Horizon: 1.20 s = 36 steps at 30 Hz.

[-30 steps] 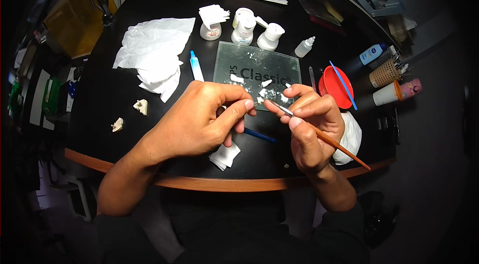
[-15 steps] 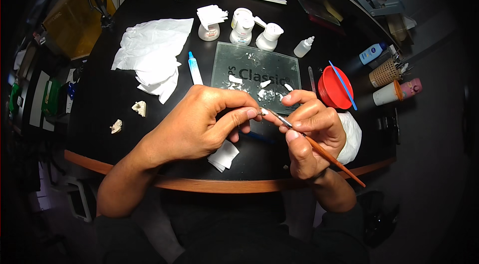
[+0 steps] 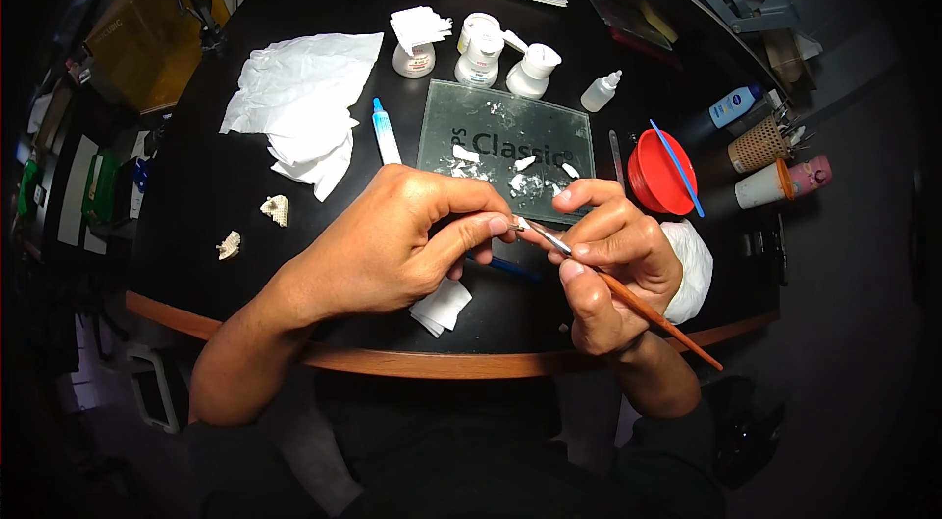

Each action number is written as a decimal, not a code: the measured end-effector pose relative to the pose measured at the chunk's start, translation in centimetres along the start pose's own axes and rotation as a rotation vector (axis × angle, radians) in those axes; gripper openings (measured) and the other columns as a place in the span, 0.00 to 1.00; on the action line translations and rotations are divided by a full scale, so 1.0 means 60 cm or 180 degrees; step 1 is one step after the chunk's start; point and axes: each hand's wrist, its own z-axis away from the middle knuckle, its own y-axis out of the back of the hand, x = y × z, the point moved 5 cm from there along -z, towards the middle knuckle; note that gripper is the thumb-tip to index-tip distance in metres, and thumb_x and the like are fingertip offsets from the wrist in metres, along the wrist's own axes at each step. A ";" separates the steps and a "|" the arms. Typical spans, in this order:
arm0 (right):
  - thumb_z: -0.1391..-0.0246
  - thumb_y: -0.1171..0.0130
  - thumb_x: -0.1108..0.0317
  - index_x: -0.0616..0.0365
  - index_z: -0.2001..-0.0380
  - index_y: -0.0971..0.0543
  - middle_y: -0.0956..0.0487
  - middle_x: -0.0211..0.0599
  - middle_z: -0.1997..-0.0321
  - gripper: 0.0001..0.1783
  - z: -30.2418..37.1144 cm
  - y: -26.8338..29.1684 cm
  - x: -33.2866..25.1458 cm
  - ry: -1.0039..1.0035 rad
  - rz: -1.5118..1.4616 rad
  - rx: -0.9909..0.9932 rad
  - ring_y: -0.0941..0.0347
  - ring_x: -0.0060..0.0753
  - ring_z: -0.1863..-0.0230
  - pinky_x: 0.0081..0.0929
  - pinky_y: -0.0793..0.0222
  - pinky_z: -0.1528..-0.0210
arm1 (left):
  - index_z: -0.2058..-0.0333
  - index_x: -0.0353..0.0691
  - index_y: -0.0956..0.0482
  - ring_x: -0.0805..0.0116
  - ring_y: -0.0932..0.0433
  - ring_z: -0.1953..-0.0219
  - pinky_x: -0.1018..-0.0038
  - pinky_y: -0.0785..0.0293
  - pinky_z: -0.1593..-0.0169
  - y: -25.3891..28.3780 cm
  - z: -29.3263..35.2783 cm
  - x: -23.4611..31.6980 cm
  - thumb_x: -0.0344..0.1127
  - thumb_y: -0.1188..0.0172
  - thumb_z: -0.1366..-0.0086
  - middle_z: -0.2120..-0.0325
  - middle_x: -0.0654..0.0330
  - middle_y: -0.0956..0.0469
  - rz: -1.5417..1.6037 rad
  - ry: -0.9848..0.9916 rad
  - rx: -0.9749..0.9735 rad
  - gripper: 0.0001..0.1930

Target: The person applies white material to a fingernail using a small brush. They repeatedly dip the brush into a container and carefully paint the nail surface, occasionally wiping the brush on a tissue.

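Observation:
My left hand [image 3: 392,239] is closed in a pinch on a small white-tipped piece [image 3: 520,224], too small to make out fully. A slim brush [image 3: 643,308] with a reddish-brown wooden handle and a metal ferrule is in my right hand [image 3: 623,269]. Its tip meets the white piece, and the handle slants down toward the desk's front edge. Behind both hands lies a glass slab [image 3: 510,117] bearing several heaps and smears of white material. White folded paper [image 3: 444,303] sits below my left fingers, and a blue thin tool [image 3: 510,269] shows partly behind them.
Three white bottles [image 3: 479,53] and a dropper bottle [image 3: 601,92] stand behind the slab. A red bowl [image 3: 653,181] with a blue stick [image 3: 677,166] is at right, near crumpled white tissue [image 3: 692,274]. At left lie paper towels [image 3: 304,92], a blue-capped tube [image 3: 385,131] and two dental casts [image 3: 275,211].
The brush tip has shifted slightly against the white piece. Both hands keep nearly the same place, and the whole view has moved a little.

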 end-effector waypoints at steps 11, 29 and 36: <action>0.52 0.40 0.82 0.61 0.69 0.24 0.23 0.37 0.74 0.07 0.007 -0.002 0.007 -0.0256 -0.0246 0.0164 0.23 0.39 0.60 0.47 0.28 0.43 | 0.60 0.30 0.15 0.79 0.21 0.78 0.81 0.26 0.73 0.002 0.001 0.007 0.29 0.43 0.26 0.77 0.60 0.17 -0.0168 -0.0001 -0.0005 0.09; 0.55 0.41 0.82 0.60 0.71 0.25 0.24 0.37 0.75 0.07 -0.001 -0.005 0.003 -0.0038 -0.0035 -0.0111 0.24 0.34 0.67 0.50 0.26 0.46 | 0.60 0.31 0.15 0.77 0.20 0.78 0.79 0.26 0.73 0.004 0.003 0.008 0.27 0.41 0.30 0.78 0.59 0.16 -0.0483 -0.0203 -0.0016 0.08; 0.53 0.42 0.82 0.61 0.69 0.25 0.23 0.39 0.73 0.07 0.001 -0.003 -0.003 -0.0003 -0.0061 -0.0066 0.23 0.42 0.60 0.48 0.25 0.48 | 0.62 0.30 0.15 0.76 0.19 0.76 0.78 0.24 0.71 0.002 0.002 0.009 0.28 0.40 0.28 0.76 0.57 0.16 -0.0342 -0.0195 -0.0002 0.08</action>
